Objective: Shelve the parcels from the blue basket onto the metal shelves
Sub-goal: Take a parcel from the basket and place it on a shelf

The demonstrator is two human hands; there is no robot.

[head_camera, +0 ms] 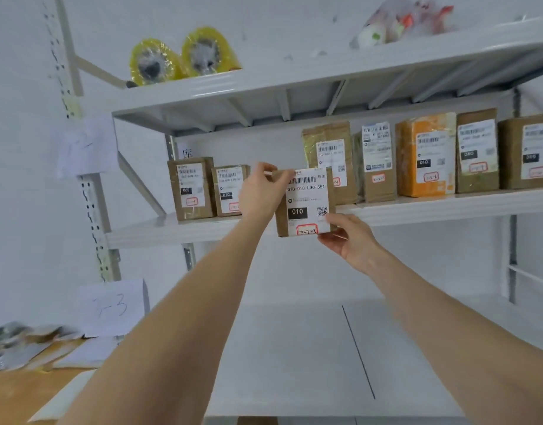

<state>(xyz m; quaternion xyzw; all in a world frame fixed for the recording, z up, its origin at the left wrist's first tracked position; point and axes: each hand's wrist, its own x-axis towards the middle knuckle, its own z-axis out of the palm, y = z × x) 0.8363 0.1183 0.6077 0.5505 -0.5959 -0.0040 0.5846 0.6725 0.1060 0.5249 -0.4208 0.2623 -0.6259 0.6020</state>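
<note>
Cardboard parcel point(307, 200): upright at middle shelf point(448, 207) front edge, unplaced.
Left hand point(259, 191): pinched its 10 o'clock corner.
Right hand point(346, 237): gripped its 5 o'clock corner.
Progress: seven shelved parcels point(426, 154) stood; basket unseen.

My left hand point(259, 194) and right hand point(348, 240) are bare; my left forearm point(178, 317) and right forearm point(448, 326) are bare too, down to the lower edge; narrow at the wrists, broader toward the elbows; my nails are too blurred to judge.
</note>
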